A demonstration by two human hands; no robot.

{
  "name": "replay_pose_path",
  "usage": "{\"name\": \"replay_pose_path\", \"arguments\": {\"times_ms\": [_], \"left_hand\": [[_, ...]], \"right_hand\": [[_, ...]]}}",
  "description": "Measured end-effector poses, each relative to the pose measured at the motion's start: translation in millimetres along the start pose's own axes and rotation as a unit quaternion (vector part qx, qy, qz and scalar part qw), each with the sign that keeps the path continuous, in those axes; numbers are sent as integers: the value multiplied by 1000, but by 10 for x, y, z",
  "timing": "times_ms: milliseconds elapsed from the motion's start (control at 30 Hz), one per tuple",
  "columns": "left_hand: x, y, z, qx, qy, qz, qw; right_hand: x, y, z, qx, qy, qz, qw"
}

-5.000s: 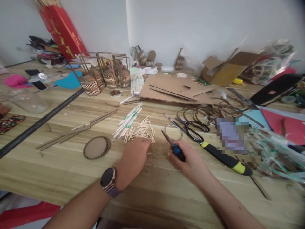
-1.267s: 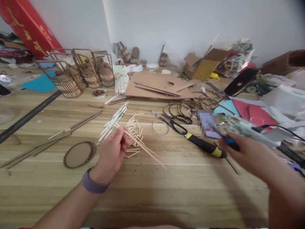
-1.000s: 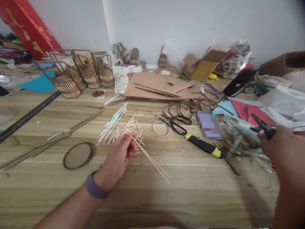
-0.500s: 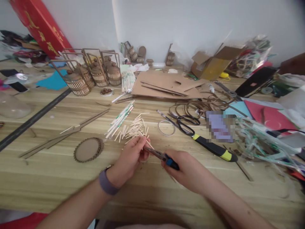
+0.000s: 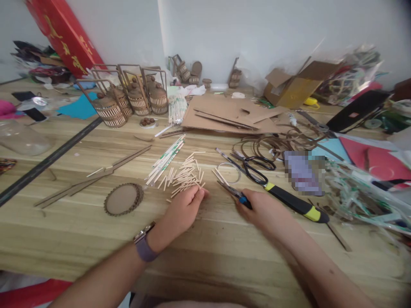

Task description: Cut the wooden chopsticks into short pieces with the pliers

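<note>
My right hand [image 5: 257, 204] is wrapped round the blue-and-black handles of pliers [image 5: 233, 191], whose narrow jaws point up and left. Two thin pale sticks [image 5: 221, 176] show just past the jaw tips; whether the jaws grip them I cannot tell. My left hand [image 5: 183, 207], below a watch with a purple strap [image 5: 146, 248], has its fingers pressed together at the near edge of a pile of short cut sticks [image 5: 184, 176]. What its fingertips hold is hidden. Longer paper-wrapped sticks [image 5: 167, 158] lie behind the pile.
Round corrugated cardboard discs [image 5: 123, 199] lie left of my left hand. A clear ring [image 5: 228, 172], black-handled scissors [image 5: 259, 167] and a black-and-yellow handled tool [image 5: 290, 202] lie to the right. Small lantern-like baskets [image 5: 111, 112] and a cardboard sheet [image 5: 221, 107] stand or lie farther back.
My hands have moved apart: the right has drawn right with the pliers, away from the stick at the left fingertips. Two sticks now show by the pliers' tips. The view has shifted slightly.
</note>
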State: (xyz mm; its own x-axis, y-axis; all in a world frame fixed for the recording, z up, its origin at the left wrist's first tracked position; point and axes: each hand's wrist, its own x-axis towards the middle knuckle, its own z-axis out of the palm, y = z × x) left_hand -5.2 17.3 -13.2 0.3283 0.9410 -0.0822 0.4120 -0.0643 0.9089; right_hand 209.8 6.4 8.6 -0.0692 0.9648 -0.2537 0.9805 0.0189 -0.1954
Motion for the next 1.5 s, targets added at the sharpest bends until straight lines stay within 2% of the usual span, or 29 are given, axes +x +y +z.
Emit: {"name": "replay_pose_path", "arguments": {"times_ms": [167, 267, 300, 367, 433, 500, 633, 867, 933, 1033, 1133, 1233, 1333, 1500], "left_hand": [[11, 20, -84, 58, 67, 20, 996], [-16, 62, -89, 39, 86, 28, 995], [-27, 76, -77, 22, 77, 26, 996], [-51, 95, -31, -35, 30, 14, 999], [-73, 95, 33, -114, -49, -6, 992], [-91, 81, 98, -169, -120, -14, 978], [-120, 64, 172, -158, -162, 5, 974], [-154, 111, 215, -213, -206, -52, 954], [-161, 115, 218, -225, -209, -50, 950], [-155, 121, 200, -268, -182, -67, 944], [-129, 128, 167, -325, -119, -105, 932], [-106, 114, 159, -384, -94, -130, 909], [-104, 76, 195, -411, -101, -127, 897], [-131, 60, 266, -407, -88, -128, 900]], "right_hand": [[21, 44, -35, 20, 24, 1, 1000], [0, 42, -69, 143, 54, -49, 987], [-10, 29, -73, 212, 59, -66, 973], [-35, -23, -63, 366, 55, -76, 926], [-61, -105, -37, 493, 48, -60, 866], [-84, -194, -9, 564, 45, -47, 823], [-125, -316, 28, 612, -4, -53, 789], [-154, -396, 142, 655, -27, -34, 754], [-142, -395, 165, 646, -23, -41, 762], [-129, -360, 165, 569, 37, -50, 820], [-148, -332, 156, 462, 106, -46, 880], [-196, -360, 173, 365, 129, -92, 917], [-239, -419, 208, 303, 136, -154, 931], [-246, -440, 257, 266, 156, -176, 935]]}}
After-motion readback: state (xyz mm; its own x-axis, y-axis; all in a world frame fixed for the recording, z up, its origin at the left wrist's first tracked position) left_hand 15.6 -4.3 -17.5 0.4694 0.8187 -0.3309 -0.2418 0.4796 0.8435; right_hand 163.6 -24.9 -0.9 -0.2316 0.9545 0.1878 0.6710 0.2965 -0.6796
